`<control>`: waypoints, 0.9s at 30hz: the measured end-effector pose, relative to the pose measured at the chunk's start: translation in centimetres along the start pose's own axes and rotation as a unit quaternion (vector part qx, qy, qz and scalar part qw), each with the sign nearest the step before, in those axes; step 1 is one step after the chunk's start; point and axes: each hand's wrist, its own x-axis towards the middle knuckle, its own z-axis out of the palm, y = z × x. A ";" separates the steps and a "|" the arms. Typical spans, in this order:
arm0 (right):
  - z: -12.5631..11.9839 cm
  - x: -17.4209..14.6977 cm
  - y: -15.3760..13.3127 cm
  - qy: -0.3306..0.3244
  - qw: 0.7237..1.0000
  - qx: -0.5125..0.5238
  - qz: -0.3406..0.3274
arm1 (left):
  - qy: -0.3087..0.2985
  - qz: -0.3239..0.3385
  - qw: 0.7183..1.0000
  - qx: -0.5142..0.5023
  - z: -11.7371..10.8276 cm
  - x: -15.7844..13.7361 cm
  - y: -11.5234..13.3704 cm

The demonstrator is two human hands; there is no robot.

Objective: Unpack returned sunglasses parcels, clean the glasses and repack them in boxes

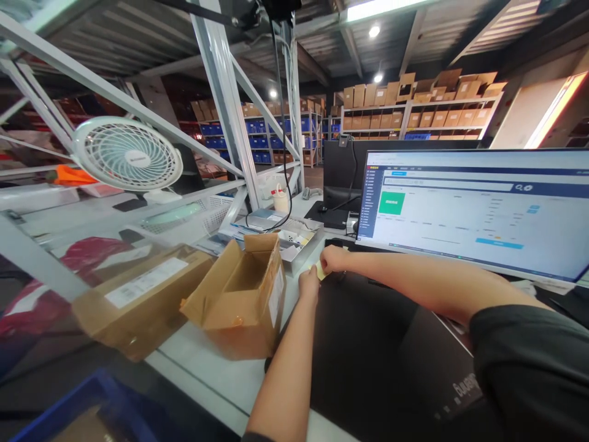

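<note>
Between my two hands is a small pale yellow piece of paper (321, 271), mostly covered by fingers. My left hand (309, 283) is closed on its near left side. From the right, my right hand (334, 258) reaches across with curled fingers on the paper's upper side. Both hands are over the edge of a black desk mat (359, 344). Just left of them stands an open cardboard box (248, 319), its flaps raised and a white label on its right side.
A closed carton (147, 301) lies left of the open box. Behind are a tray of small items (306, 245), a black cable (286, 178) and a metal post (230, 104). A lit monitor (442, 209) stands right, a fan (129, 156) left, a blue bin (92, 405) below.
</note>
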 end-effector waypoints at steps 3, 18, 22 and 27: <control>-2.9 -1.1 -0.5 0.004 0.998 0.058 -0.025 | 0.039 0.025 0.999 0.017 0.0 -0.3 0.2; -3.9 -27.0 4.9 0.139 0.851 0.500 -0.081 | 0.118 0.383 0.915 -0.046 1.3 -7.7 3.3; -0.8 -32.6 7.0 0.276 0.820 0.498 -0.065 | -0.071 0.449 0.886 -0.095 2.6 -12.0 5.1; 2.8 -34.8 8.4 0.359 0.801 0.479 -0.033 | -0.504 0.411 0.756 -0.074 2.2 -18.3 3.6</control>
